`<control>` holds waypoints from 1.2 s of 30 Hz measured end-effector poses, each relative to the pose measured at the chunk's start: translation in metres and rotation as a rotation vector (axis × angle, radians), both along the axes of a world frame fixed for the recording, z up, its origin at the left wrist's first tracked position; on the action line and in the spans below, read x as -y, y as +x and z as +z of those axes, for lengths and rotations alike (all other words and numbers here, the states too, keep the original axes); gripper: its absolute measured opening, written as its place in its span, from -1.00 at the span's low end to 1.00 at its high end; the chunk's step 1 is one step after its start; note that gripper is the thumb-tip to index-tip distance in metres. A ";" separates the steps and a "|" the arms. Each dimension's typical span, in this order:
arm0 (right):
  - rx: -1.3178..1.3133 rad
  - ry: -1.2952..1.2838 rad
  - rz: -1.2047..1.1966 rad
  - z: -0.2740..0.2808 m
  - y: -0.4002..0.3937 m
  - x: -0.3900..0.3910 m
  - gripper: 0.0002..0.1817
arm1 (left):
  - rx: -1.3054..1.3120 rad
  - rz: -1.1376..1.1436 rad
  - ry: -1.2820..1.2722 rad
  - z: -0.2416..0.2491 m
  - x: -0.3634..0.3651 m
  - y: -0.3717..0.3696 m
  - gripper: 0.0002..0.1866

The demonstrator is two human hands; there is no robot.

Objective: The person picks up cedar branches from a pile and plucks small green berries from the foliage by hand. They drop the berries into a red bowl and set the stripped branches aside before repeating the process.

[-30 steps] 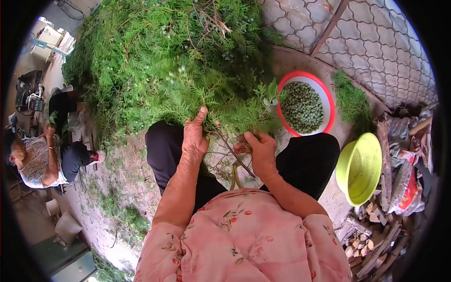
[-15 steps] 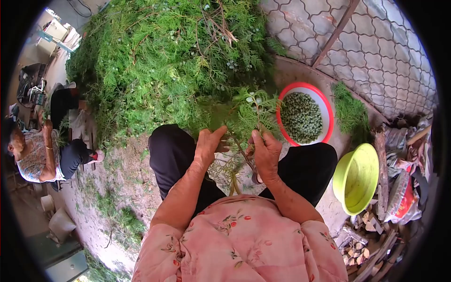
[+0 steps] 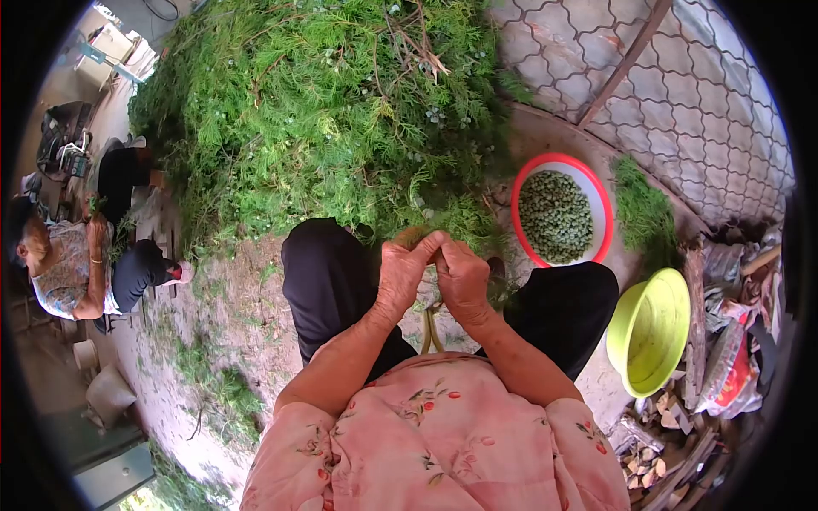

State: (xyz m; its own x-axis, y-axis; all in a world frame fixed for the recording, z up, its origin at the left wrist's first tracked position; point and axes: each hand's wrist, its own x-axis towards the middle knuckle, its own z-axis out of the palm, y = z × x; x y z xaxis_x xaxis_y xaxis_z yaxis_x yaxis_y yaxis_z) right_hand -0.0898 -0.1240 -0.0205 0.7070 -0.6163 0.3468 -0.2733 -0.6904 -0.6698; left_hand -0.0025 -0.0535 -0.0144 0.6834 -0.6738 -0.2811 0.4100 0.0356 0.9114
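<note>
My left hand [image 3: 400, 271] and my right hand [image 3: 461, 278] are pressed together between my knees, both closed on a small green leafy sprig [image 3: 411, 236] that shows just above the fingers. A big heap of green feathery branches [image 3: 324, 111] lies right in front of them on the ground. To the right of my hands stands a red-rimmed white bowl [image 3: 601, 204] filled with small green berries [image 3: 555, 217].
An empty lime-green bowl [image 3: 654, 328] leans by my right knee, beside firewood and rubbish bags [image 3: 724, 341]. A wire fence [image 3: 682, 85] runs at the back right. Another person [image 3: 77, 264] sits at the left. Green scraps [image 3: 217, 387] lie scattered over the bare ground.
The long branch that my hands held up has come down. Both hands have drawn together over a small sprig near my lap.
</note>
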 end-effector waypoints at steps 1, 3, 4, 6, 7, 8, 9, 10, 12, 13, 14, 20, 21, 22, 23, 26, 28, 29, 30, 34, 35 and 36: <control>0.031 -0.040 0.003 0.000 0.000 0.000 -0.66 | -0.134 0.015 0.001 0.002 -0.001 0.003 -0.76; 0.063 -0.082 0.005 0.002 0.000 -0.001 -0.63 | -0.183 0.040 -0.011 0.007 -0.002 0.006 -0.80; 0.070 -0.067 0.014 0.005 0.000 -0.002 -0.63 | -0.230 0.065 -0.023 0.008 -0.001 0.007 -0.83; 0.079 -0.052 0.026 0.011 -0.001 -0.005 -0.62 | -0.304 0.082 -0.070 0.006 0.001 0.010 -0.85; 0.090 -0.046 0.047 0.015 -0.002 -0.006 -0.62 | -0.377 0.099 -0.117 0.005 0.001 0.011 -0.86; 0.100 -0.040 0.067 0.018 -0.003 -0.007 -0.61 | -0.377 0.102 -0.117 0.005 0.001 0.012 -0.86; 0.100 -0.038 0.069 0.023 -0.005 -0.007 -0.61 | -0.391 0.115 -0.141 0.006 0.001 0.012 -0.87; 0.108 -0.072 0.087 0.029 -0.007 -0.005 -0.64 | -0.406 0.127 -0.166 0.006 0.001 0.013 -0.87; 0.115 -0.106 0.105 0.036 -0.009 -0.001 -0.66 | -0.376 0.112 -0.174 0.000 -0.002 0.021 -0.86; 0.185 -0.087 0.052 0.039 -0.008 0.002 -0.70 | -0.346 0.094 -0.182 -0.003 -0.003 0.023 -0.85; 0.254 -0.069 -0.002 0.042 -0.005 0.006 -0.73 | -0.346 0.093 -0.182 -0.005 -0.003 0.024 -0.85; 0.484 0.099 0.011 0.065 0.010 0.023 -0.76 | -0.439 0.111 -0.250 0.004 -0.006 0.025 -0.92; 0.503 0.178 0.053 0.069 0.013 0.021 -0.75 | -0.438 0.112 -0.251 0.003 -0.007 0.025 -0.92; 0.504 0.178 0.054 0.071 0.016 0.021 -0.75 | -0.457 0.094 -0.268 0.000 -0.007 0.024 -0.94; 0.484 0.163 0.109 0.072 0.019 0.023 -0.74 | -0.476 0.076 -0.286 -0.002 -0.007 0.024 -0.96; 0.439 0.160 0.154 0.065 0.027 0.025 -0.70 | -0.432 0.116 -0.287 0.009 -0.005 0.019 -0.97; 0.257 0.301 0.198 0.053 0.027 0.027 -0.66 | -0.421 0.096 -0.278 0.009 -0.005 0.019 -0.98; 0.219 0.286 0.200 0.050 0.026 0.027 -0.67 | -0.411 0.075 -0.267 0.009 -0.006 0.019 -0.99; 0.218 0.286 0.201 0.049 0.026 0.027 -0.67 | -0.413 0.076 -0.268 0.009 -0.007 0.019 -0.99; 0.253 0.316 0.196 0.046 0.024 0.028 -0.74 | -0.406 0.040 -0.217 0.019 -0.008 0.016 -0.97; 0.246 0.297 0.189 0.048 0.024 0.029 -0.77 | -0.390 0.037 -0.193 0.023 -0.007 0.015 -0.95; 0.246 0.296 0.188 0.049 0.024 0.029 -0.77 | -0.390 0.035 -0.193 0.023 -0.006 0.015 -0.95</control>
